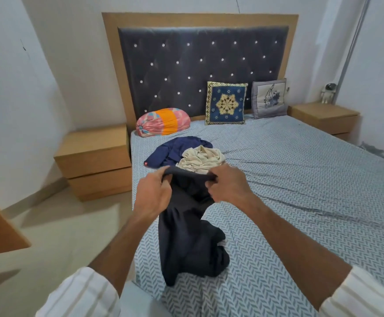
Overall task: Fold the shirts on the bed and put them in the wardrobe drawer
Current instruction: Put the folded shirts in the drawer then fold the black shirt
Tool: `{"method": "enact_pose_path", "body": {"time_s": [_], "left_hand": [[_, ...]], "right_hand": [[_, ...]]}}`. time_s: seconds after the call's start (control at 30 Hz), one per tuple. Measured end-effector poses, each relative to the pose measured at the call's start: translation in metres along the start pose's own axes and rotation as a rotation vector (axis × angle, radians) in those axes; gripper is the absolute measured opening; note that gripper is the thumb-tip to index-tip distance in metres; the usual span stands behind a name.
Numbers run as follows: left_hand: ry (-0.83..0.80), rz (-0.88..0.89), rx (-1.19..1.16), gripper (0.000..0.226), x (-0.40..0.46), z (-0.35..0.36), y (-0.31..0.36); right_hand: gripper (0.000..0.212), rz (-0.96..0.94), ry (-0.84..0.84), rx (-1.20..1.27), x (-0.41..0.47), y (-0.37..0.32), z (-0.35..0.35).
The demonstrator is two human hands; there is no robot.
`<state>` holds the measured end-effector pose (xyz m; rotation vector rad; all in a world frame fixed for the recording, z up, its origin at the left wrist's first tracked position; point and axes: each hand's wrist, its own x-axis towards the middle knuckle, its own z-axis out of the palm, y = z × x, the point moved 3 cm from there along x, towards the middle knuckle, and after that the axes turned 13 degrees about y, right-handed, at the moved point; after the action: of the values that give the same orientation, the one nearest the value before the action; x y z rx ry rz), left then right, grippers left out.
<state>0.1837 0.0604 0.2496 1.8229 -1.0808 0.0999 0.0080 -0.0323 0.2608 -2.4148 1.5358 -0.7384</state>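
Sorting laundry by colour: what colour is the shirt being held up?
Very dark navy, almost black shirt, head view.

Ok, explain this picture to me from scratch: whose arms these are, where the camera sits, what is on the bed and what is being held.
There is no machine here. The camera is worn on a person's head and looks forward and down, so the two arms reaching in from the bottom are that person's own. Both hands grip one edge of a dark shirt: the left hand at one end, the right hand at the other, lifting it while its lower part trails on the bed. Behind it lie two crumpled shirts, a navy shirt and a cream shirt partly over it. By the headboard are a bolster pillow and two square cushions.
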Motion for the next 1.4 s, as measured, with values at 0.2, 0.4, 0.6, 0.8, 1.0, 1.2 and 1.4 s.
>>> {"method": "enact_pose_path", "body": {"time_s": [0.2, 0.4, 0.6, 0.8, 1.0, 1.2, 1.4], "left_hand": [[-0.110, -0.059, -0.228, 0.020, 0.011, -0.011, 0.021], [-0.097, -0.257, -0.432, 0.020, 0.016, -0.025, 0.027], [-0.250, -0.569, -0.822, 0.028, 0.010, -0.030, 0.020], [-0.377, -0.262, -0.532, 0.048, 0.005, -0.052, 0.013], [-0.450, 0.077, 0.153, 0.020, 0.007, -0.068, 0.000], [-0.208, -0.155, -0.270, 0.015, 0.039, -0.091, 0.000], [-0.191, -0.034, -0.105, 0.021, 0.060, -0.116, 0.028]], "right_hand": [[0.036, 0.010, 0.100, -0.247, 0.006, 0.004, -0.025], [0.030, 0.037, 0.103, 0.156, 0.016, 0.010, -0.031], [0.017, 0.502, -0.132, 1.197, 0.010, -0.025, -0.035], [0.018, 0.421, -0.120, 1.313, 0.019, -0.036, -0.031], [0.030, 0.018, -0.164, 0.875, 0.023, -0.020, -0.035], [0.028, -0.244, -0.063, 0.216, 0.022, -0.006, -0.035], [0.028, 0.169, -0.022, 0.784, 0.034, 0.001, -0.049]]}}
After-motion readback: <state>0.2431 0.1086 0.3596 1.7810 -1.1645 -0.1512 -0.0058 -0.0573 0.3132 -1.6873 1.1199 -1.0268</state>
